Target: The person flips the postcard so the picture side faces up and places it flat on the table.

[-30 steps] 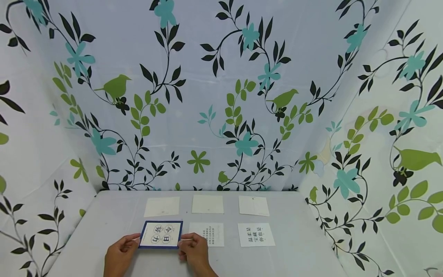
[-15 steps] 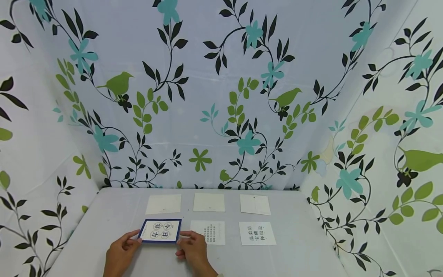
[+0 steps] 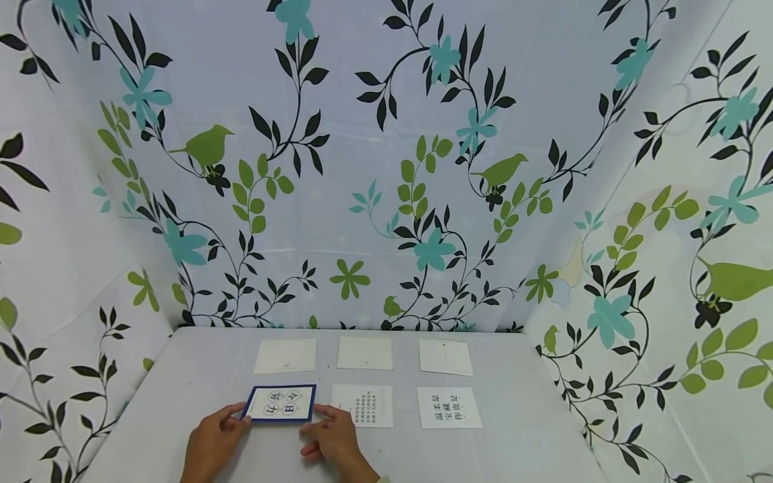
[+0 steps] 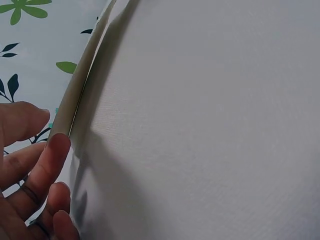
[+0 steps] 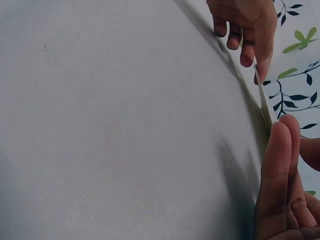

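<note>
A white card with a dark blue border (image 3: 279, 403) carries large circled characters. In the head view it lies between the two hands, at the left of the near row. My left hand (image 3: 211, 439) holds its left edge, thumb and fingertips at the near corner. My right hand (image 3: 334, 439) holds the right edge by the fingertips, other fingers bent below. In the left wrist view the card's edge (image 4: 75, 95) shows thin above its shadow on the white surface. The right wrist view has the right fingertips (image 5: 281, 137) at one end of the card.
To the right lie two white cards with printed characters, a middle card (image 3: 377, 406) partly behind the right hand and a right card (image 3: 449, 408). Three blank cream cards form the far row, one a left card (image 3: 285, 355). A leaf-patterned curtain (image 3: 338, 201) rises behind the white table (image 3: 513, 436).
The bordered card looks flatter and shallower than a second ago, its near edge farther from me. The right hand has shifted slightly left, and the head view has shifted a little.
</note>
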The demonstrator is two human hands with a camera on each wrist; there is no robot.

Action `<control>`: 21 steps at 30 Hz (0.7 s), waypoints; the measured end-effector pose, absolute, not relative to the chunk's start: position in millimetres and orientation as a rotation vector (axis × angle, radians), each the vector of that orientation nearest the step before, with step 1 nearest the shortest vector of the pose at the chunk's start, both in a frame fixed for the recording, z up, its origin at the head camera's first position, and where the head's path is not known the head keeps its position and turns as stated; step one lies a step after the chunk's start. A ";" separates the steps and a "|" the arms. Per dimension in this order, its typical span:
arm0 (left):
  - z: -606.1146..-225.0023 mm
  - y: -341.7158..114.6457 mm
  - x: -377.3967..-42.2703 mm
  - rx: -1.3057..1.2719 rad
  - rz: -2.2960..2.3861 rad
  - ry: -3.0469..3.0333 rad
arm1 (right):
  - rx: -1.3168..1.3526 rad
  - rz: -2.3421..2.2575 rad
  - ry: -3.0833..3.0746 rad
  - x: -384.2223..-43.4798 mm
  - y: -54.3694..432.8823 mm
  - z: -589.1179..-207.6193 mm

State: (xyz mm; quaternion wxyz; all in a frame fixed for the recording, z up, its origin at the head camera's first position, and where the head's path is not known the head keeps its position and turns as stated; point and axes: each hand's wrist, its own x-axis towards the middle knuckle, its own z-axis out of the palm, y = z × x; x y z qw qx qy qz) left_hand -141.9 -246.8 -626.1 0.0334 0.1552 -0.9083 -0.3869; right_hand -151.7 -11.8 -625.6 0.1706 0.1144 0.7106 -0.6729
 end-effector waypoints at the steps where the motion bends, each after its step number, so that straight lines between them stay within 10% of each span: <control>1: -626.0 -247.3 -142.8 0.472 -1.183 -2.802 | 0.315 -1.905 2.018 -151.7 -11.6 -626.0; 21: -618.6 -249.9 -149.1 0.469 -1.087 -2.901 | 0.338 -1.868 2.019 -155.8 -11.7 -626.5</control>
